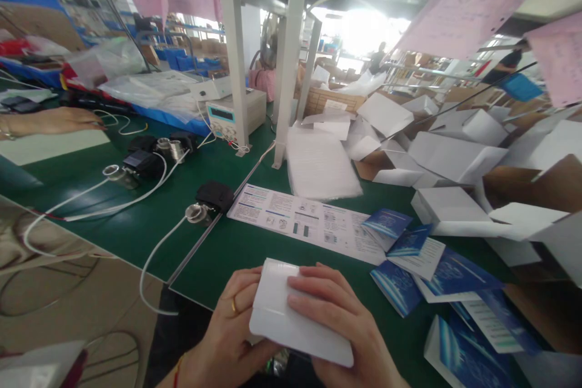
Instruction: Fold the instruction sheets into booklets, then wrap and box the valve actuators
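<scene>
Between my two hands is a small white cardboard box (284, 297), held low over the front edge of the green table. My left hand (239, 321), with a ring on one finger, is wrapped round its left side. My right hand (341, 315) lies over its top and right side, fingers bent across the white card. Something shiny shows just below the box, too small to make out. Beyond my hands an unfolded printed sheet (304, 221) lies on the table. A black motorized valve (213, 195) with a metal body and white cable sits to the left.
Blue leaflets (454, 273) lie scattered at the right, before a heap of white boxes (454, 206). White foam sheets (321, 160) stand near the metal post (291, 60). A power supply (236, 112) is behind. At left, another person's hand (68, 118) reaches near more valves (140, 160).
</scene>
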Motion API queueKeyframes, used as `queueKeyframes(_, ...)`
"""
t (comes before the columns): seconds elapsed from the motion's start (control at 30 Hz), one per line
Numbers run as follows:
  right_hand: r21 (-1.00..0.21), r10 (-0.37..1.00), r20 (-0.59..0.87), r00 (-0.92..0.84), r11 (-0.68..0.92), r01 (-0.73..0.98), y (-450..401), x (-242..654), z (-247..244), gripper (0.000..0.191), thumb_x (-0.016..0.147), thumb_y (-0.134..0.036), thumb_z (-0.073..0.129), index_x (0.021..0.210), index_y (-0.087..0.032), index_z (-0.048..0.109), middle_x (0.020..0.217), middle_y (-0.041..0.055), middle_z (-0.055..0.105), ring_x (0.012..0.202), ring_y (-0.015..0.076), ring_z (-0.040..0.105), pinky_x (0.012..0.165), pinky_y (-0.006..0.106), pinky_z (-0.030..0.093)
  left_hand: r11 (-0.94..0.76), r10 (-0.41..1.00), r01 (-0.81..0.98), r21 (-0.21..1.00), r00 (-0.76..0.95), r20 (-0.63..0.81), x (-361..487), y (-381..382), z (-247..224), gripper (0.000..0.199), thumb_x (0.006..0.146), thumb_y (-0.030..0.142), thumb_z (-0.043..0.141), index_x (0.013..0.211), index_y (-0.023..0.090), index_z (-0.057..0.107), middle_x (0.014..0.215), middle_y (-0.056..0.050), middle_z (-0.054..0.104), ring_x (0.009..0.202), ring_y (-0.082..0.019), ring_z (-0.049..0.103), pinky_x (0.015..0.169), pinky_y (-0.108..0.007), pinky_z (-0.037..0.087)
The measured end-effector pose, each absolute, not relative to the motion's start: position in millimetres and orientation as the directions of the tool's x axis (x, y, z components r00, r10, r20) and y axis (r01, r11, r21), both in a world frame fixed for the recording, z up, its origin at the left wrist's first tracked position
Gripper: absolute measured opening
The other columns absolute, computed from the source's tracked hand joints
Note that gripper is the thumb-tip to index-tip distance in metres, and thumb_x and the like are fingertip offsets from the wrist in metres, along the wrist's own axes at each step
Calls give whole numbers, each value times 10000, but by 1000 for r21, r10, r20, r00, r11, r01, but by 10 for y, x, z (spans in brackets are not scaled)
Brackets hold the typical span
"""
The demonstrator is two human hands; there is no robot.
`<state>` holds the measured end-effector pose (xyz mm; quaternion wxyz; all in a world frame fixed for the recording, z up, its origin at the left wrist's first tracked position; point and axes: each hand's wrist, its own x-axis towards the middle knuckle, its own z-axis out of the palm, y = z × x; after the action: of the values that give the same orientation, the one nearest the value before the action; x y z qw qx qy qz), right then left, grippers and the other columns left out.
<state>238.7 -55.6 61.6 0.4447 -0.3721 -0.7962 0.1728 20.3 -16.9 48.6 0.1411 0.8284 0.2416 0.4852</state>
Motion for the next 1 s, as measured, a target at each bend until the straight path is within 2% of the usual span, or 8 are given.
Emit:
queueKeyframes(0.13,-408,690,567,-450,710,574,-664,2506,418,592,1013,-656,442,1438,-267,579,1445,67,640,1420,282,506,1231,458,348,-614,755,34,789,316,574,56,-94,530,189,978,184,605,803,233,658,752,-20,706,802,-210,684,764,-331,571)
queueKeyframes(0.23,-396,702,546,-458,698,597,-683,2521,421,408,1000,-488,579,1353,-291,633,1443,36,643,1417,258,504,1179,416,421,-481,839,3,877,291,460,-50,10,619,172,1005,260,593,857,236,677,904,-44,714,887,-211,679,774,-314,558)
queueKeyframes(0.27,-404,717,530,-454,684,608,-682,2514,463,362,975,-397,631,1320,-289,645,1460,36,628,1416,252,500,1151,403,452,-503,809,38,864,373,454,-67,42,653,107,990,325,635,980,251,711,1059,-68,722,999,-234,679,848,-338,565)
queueKeyframes(0.37,-391,750,465,-470,650,651,-669,2489,617,493,859,-316,764,1329,-264,628,1543,82,531,1412,277,485,1083,414,514,-625,593,72,777,691,413,-65,113,724,527,878,514,768,1353,337,623,1475,-103,569,1315,-311,562,1087,-468,498)
queueKeyframes(0.43,-354,751,449,-485,647,675,-661,2474,667,591,804,-341,820,1353,-266,613,1552,101,509,1401,296,487,1065,439,529,-684,486,69,726,786,382,-44,136,728,662,836,564,793,1425,382,555,1572,-86,480,1392,-317,486,1142,-504,454)
queueKeyframes(0.67,-280,660,625,-416,688,670,-639,2406,552,332,963,-258,660,1295,-239,656,1437,128,599,1358,284,511,1001,443,557,-816,410,121,565,810,419,-20,160,715,470,979,398,666,1433,384,545,1602,-54,463,1364,-268,470,1119,-447,491)
queueKeyframes(0.87,-399,733,516,-444,664,633,-624,2465,760,335,992,-359,658,1316,-275,660,1386,95,660,1284,273,595,988,419,597,-853,385,160,497,837,390,-13,188,899,450,979,372,661,1423,373,591,1551,-69,542,1277,-269,566,1074,-429,549)
queueKeyframes(1.0,-425,760,470,-449,640,640,-643,2495,759,356,983,-336,671,1338,-307,660,1412,82,647,1306,284,590,1005,432,593,-814,410,119,568,811,417,-8,177,877,446,960,307,694,1389,404,624,1532,-66,563,1325,-276,560,1076,-452,555)
